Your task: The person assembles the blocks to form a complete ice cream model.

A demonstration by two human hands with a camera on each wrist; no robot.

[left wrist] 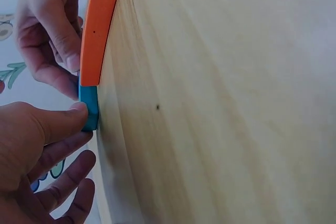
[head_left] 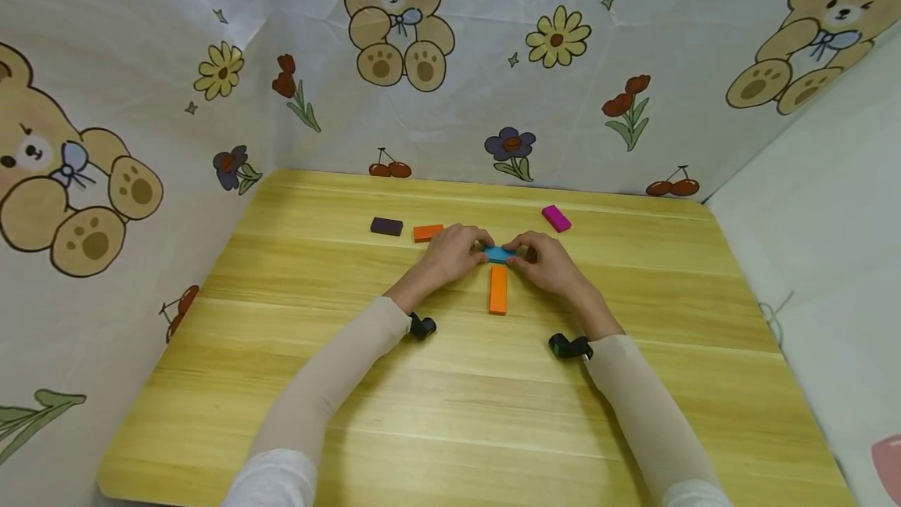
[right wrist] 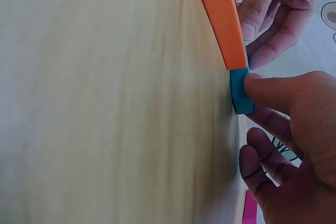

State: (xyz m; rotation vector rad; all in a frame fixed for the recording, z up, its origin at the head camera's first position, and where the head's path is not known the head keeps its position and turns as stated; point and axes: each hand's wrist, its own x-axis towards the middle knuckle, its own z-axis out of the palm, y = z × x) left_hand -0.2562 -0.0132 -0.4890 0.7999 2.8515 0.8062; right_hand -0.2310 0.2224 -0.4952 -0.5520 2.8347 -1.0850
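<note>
A blue block (head_left: 499,255) lies crosswise on the table, just beyond the far end of an orange block (head_left: 498,290) that points toward the person. My left hand (head_left: 456,253) pinches the blue block's left end between thumb and fingers. On its right end, my right hand (head_left: 547,260) pinches in the same way. In the left wrist view the blue block (left wrist: 89,108) shows past the orange block's end (left wrist: 98,35), with the left thumb on it. The right wrist view shows the right thumb against the blue block (right wrist: 240,92). Whether the two blocks touch is hard to tell.
Left of the hands lie a dark block (head_left: 386,226) and a red-orange block (head_left: 427,234), partly near the left hand. A magenta block (head_left: 557,218) lies beyond the right hand. The wooden table (head_left: 436,413) meets a bear-printed cloth (head_left: 450,124) at its far edge.
</note>
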